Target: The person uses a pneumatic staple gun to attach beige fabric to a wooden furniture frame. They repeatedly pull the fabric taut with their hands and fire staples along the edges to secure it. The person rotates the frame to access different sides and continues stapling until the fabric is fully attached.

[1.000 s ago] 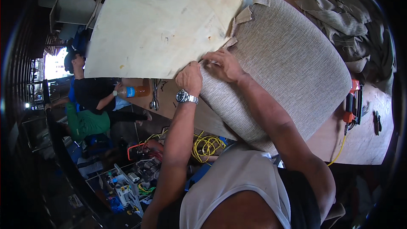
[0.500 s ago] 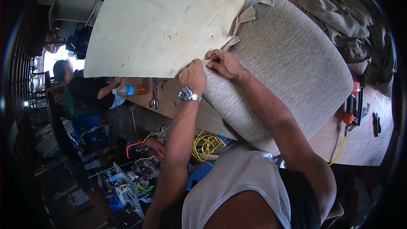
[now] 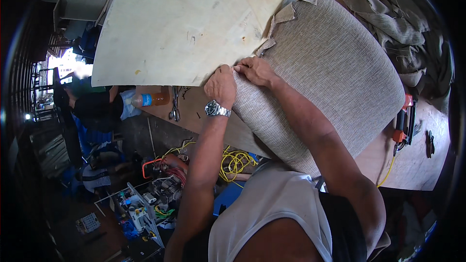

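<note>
A padded panel covered in grey woven fabric (image 3: pixel 330 73) is lying on the wooden desk (image 3: pixel 412 160), its long axis running from the lower middle of the view up toward the top centre, where loose fabric flaps (image 3: pixel 291 12) are hanging off its upper end. Overlapping its left edge is a pale plywood board (image 3: pixel 184 24), broad and curved at the rim. Both hands are working right at that seam. The left hand (image 3: pixel 221 85), a metal wristwatch (image 3: pixel 217 109) on its wrist, is pressing down with fingers curled together on the fabric edge; the right hand (image 3: pixel 257 70) is touching it from the other side, fingers pinching the fabric where it is meeting the board.

Beyond the board's lower edge, a clear plastic bottle (image 3: pixel 150 99) with a blue label band is lying on its side — amber liquid is showing inside. An orange and black staple gun (image 3: pixel 404 121) is resting on the desk's right part, near a heap of grey fabric offcuts (image 3: pixel 407 29). On the floor below, a coil of yellow cable (image 3: pixel 235 160) is lying among tools. Another person (image 3: pixel 92 104) in dark clothing is bending at the left.
</note>
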`<state>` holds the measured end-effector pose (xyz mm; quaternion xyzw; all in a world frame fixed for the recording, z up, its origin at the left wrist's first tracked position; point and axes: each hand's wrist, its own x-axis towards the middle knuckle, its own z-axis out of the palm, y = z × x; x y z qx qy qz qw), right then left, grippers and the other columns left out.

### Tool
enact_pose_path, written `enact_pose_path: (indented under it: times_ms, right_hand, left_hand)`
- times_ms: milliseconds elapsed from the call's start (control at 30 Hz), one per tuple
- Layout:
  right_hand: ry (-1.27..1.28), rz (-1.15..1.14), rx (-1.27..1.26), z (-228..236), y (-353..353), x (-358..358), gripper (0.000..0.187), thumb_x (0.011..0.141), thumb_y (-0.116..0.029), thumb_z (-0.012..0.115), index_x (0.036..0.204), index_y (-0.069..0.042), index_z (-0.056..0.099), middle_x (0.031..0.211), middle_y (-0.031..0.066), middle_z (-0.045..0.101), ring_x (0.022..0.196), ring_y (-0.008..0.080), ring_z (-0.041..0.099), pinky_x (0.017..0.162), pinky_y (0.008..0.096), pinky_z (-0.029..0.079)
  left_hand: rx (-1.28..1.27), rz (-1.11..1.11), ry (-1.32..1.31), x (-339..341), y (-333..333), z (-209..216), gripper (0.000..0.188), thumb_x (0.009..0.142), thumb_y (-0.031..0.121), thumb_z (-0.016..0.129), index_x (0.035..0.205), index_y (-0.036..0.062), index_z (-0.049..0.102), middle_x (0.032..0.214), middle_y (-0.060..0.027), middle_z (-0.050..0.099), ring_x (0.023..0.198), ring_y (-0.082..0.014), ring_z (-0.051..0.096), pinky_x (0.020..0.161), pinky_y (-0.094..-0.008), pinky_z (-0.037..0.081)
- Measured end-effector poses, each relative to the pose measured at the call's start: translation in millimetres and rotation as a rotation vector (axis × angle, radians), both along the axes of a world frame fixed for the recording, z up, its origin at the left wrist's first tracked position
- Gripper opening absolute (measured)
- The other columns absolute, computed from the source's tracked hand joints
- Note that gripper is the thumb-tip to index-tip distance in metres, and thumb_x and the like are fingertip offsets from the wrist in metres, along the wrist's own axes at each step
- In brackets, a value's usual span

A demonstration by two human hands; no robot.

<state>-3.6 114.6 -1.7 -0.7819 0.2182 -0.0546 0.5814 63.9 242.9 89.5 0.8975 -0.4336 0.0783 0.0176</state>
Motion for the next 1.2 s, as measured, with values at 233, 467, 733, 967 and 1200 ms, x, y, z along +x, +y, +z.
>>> enact_pose_path:
  times_ms: [233, 467, 733, 967, 1200]
  right_hand:
    - [0.148, -0.059, -0.285, 12, 8, 12, 0.037, 0.096, -0.047, 0.063, 0.108, -0.014, 0.076, 0.108, 0.014, 0.075, 0.101, 0.0344, 0.071, 0.088, 0.0453, 0.054]
    - [-0.128, -0.115, -0.061, -2, 6, 2, 0.036, 0.094, -0.045, 0.065, 0.112, -0.015, 0.076, 0.105, 0.0099, 0.077, 0.1, 0.0298, 0.072, 0.091, 0.0403, 0.054]
    - [-0.203, -0.033, 0.063, -3, 5, 6, 0.035, 0.089, -0.043, 0.074, 0.108, -0.014, 0.078, 0.102, 0.0111, 0.077, 0.095, 0.0253, 0.073, 0.088, 0.0378, 0.055]
    - [0.034, 0.097, -0.004, 3, 1, 14, 0.046, 0.098, -0.053, 0.055, 0.113, -0.015, 0.077, 0.115, 0.0142, 0.075, 0.106, 0.0309, 0.071, 0.095, 0.0424, 0.053]
    - [0.07, -0.035, -0.112, 11, 13, 14, 0.037, 0.095, -0.046, 0.065, 0.109, -0.013, 0.077, 0.104, 0.0134, 0.076, 0.098, 0.03, 0.072, 0.09, 0.04, 0.053]
  left_hand:
    - [-0.792, 0.261, 0.335, -10, 67, -53, 0.059, 0.082, 0.026, 0.087, 0.123, -0.0043, 0.058, 0.115, -0.0166, 0.065, 0.104, -0.0273, 0.063, 0.091, -0.0403, 0.052]
    - [-0.836, 0.394, 0.994, 9, 32, -10, 0.063, 0.082, 0.026, 0.087, 0.129, -0.0086, 0.062, 0.124, -0.0154, 0.068, 0.109, -0.0221, 0.063, 0.098, -0.0355, 0.049]
    - [-0.79, 0.629, 0.717, 7, 12, -24, 0.046, 0.083, 0.03, 0.086, 0.097, -0.0124, 0.072, 0.101, -0.0155, 0.075, 0.087, -0.0223, 0.068, 0.082, -0.0382, 0.053]
    - [-0.926, 0.478, 0.863, 3, 19, -21, 0.057, 0.078, 0.027, 0.09, 0.117, -0.0086, 0.07, 0.116, -0.0168, 0.071, 0.106, -0.0234, 0.066, 0.093, -0.0375, 0.052]
    - [-0.965, 0.702, 1.113, 35, 24, -78, 0.051, 0.073, 0.016, 0.09, 0.111, -0.0109, 0.07, 0.113, -0.0194, 0.073, 0.102, -0.0269, 0.068, 0.092, -0.0372, 0.053]
